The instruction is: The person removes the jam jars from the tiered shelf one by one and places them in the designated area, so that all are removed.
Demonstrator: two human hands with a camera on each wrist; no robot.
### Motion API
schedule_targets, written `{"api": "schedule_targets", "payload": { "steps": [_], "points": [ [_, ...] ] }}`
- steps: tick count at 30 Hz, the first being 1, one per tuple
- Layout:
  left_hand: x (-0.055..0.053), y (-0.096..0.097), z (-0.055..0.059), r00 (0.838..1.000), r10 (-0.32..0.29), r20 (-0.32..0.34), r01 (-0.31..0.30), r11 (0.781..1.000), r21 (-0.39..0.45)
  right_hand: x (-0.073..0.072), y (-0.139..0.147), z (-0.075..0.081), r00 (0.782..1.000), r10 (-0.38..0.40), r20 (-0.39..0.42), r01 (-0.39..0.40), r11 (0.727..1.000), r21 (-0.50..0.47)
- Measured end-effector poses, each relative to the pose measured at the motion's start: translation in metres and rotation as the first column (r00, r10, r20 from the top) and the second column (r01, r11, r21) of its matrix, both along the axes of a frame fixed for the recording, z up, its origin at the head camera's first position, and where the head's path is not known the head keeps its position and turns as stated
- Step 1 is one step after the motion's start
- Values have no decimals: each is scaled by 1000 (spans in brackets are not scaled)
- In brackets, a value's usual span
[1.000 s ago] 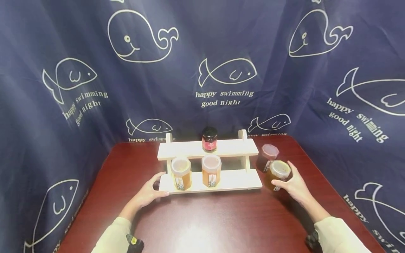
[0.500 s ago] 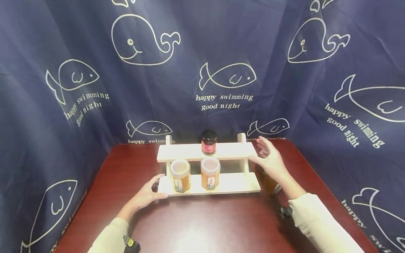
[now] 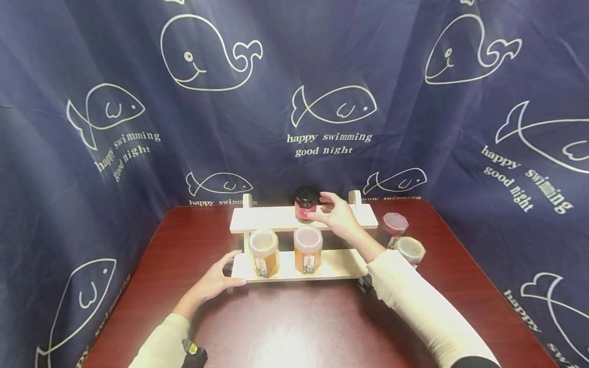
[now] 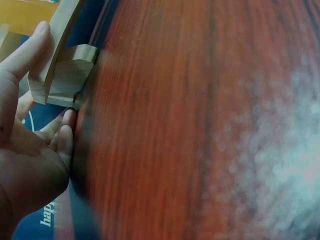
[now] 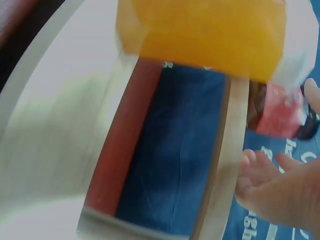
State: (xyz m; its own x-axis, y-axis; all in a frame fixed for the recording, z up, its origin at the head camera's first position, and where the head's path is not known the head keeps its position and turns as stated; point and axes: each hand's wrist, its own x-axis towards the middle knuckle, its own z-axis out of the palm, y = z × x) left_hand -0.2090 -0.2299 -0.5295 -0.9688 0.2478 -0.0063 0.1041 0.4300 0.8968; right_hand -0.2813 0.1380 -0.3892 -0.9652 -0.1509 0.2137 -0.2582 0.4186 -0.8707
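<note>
A pale wooden two-tier rack (image 3: 264,219) stands on the table. At the left end of its lower board, my left hand (image 3: 212,282) grips the board, thumb on the front edge and fingers behind. My right hand (image 3: 344,221) is at the small dark-lidded jar (image 3: 306,198) with a pink label on the upper board. Its thumb is by the label and its fingers spread at the right side. A gap shows between the fingers and the jar (image 5: 280,110) in the right wrist view. Two amber jars with pale lids, a left one (image 3: 264,258) and a right one (image 3: 307,254), stand on the lower board.
Right of the rack, a dark red jar (image 3: 394,225) and a brownish jar with a pale lid (image 3: 411,250) stand on the reddish-brown table (image 3: 276,322). The right sleeve partly covers the brownish jar. A blue curtain (image 3: 271,61) with fish drawings surrounds the table.
My right hand has let go of the brownish jar on the table and moved left and up to the dark-lidded jar. My left hand keeps its place on the rack.
</note>
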Motion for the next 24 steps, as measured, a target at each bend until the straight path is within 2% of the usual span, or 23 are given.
{"api": "schedule_targets", "payload": {
  "steps": [4, 6, 8, 11, 17, 20, 24],
  "points": [
    [0, -1, 0, 1000, -2, 16, 1, 999, 54, -5, -22, 0, 999, -40, -14, 41, 997, 72],
    [1, -1, -1, 1000, -8, 22, 7, 998, 69, -6, -29, 1, 996, -84, -34, 88, 988, 130],
    [1, -1, -2, 1000, -15, 20, 14, 998, 67, -7, -33, 2, 990, -131, -58, 140, 973, 183],
    [1, 0, -2, 1000, -15, 17, 14, 998, 58, -6, -35, 3, 983, -170, -73, 182, 962, 206],
    [-1, 2, -2, 1000, -5, 27, 4, 999, 52, -6, -31, 7, 981, -170, -94, 187, 959, 212],
    [-1, 3, -2, 1000, 0, 11, 0, 999, 53, -5, -27, 11, 981, -163, -107, 183, 959, 215],
    [1, 3, -3, 1000, 6, 14, -6, 999, 32, 1, -17, 15, 984, -153, -87, 169, 963, 208]
  ]
}}
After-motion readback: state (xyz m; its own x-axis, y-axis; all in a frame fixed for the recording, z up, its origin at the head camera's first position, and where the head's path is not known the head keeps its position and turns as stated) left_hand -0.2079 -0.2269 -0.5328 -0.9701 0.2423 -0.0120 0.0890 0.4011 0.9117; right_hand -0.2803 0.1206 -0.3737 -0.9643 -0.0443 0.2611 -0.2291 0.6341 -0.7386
